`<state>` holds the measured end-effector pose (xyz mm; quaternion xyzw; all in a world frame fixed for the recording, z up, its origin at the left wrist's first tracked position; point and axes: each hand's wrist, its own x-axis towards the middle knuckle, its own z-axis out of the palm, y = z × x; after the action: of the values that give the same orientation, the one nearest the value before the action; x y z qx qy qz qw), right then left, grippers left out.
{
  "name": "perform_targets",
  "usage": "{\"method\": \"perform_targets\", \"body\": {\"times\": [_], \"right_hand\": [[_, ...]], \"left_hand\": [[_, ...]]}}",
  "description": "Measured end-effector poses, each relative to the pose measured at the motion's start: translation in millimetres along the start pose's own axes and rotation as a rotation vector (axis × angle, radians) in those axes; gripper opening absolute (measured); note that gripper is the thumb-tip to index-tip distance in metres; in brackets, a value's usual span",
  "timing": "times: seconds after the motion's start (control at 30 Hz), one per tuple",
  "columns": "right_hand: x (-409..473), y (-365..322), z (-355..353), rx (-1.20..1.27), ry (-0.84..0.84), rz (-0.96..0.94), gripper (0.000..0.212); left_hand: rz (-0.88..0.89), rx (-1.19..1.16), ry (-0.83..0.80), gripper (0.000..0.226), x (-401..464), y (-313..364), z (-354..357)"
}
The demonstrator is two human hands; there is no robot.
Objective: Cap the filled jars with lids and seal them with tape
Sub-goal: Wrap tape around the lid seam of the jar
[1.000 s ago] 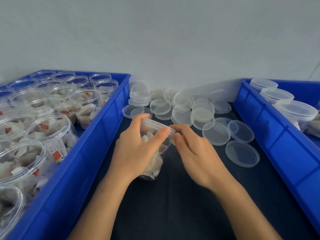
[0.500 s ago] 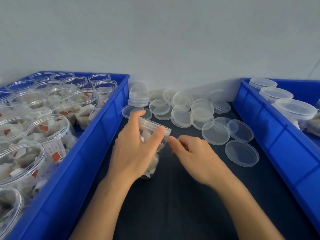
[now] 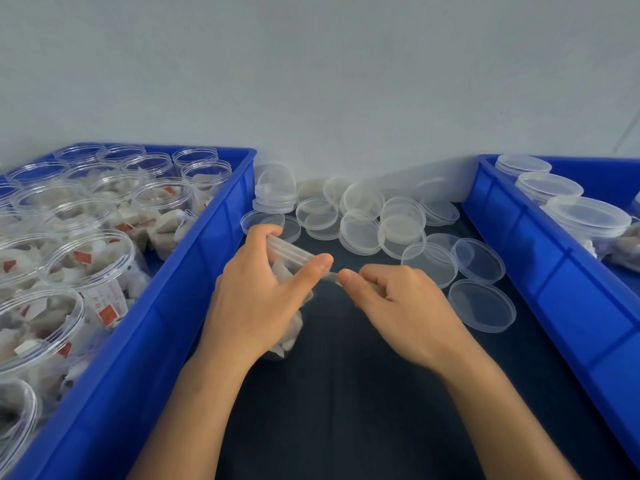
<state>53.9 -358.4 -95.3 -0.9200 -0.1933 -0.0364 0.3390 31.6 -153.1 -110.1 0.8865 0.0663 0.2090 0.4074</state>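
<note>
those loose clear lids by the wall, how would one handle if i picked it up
A loose lid looks like thin clear plastic, so probably light and a bit flexible. Its smooth, flat shape may make it slippery and hard to lift off the dark mat; a grip on the raised rim seems easiest.

I see a dark blue-black table top (image 3: 363, 393) running between two bright blue plastic bins. The left bin (image 3: 145, 341) sits along my left side, its long wall slanting toward the back. The right bin (image 3: 561, 289) lines the other side. Behind both stands a plain pale grey wall (image 3: 311, 71), meeting the table at the far edge.
</note>
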Motion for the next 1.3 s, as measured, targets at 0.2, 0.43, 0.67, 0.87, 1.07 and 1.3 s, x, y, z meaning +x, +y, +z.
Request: {"method": "perform_targets", "body": {"times": [0.2,0.43,0.67,0.87,1.07,1.3], "right_hand": [[0.2,1.7,-0.1,0.019,-0.096,-0.031,0.054],[0.9,5.4,-0.9,0.087,-0.244,0.032,0.045],[-0.9,5.4,-4.7,0.037,-0.209,0.081,0.062],[0.7,-0.3,-4.2,-0.007,-0.037,0.017,0.065],[0.6,-1.6,-3.7,0.018,-0.055,0.017,0.064],[1.1,1.5,-1.9,0.039,-0.050,0.013,0.064]], "left_hand": [[-0.016,-0.021,0.009,0.100,-0.7,1.8,-1.6],[0.014,0.032,-0.043,0.096,-2.0,4.2,-0.3],[0.023,0.077,-0.097,0.100,-3.1,3.9,-2.1],[-0.004,0.030,-0.093,0.098,-1.1,1.6,-3.2],[-0.026,-0.030,-0.129,0.100,1.4,-0.3,-6.9],[-0.027,-0.064,-0.119,0.093,1.0,1.8,-9.3]]}}
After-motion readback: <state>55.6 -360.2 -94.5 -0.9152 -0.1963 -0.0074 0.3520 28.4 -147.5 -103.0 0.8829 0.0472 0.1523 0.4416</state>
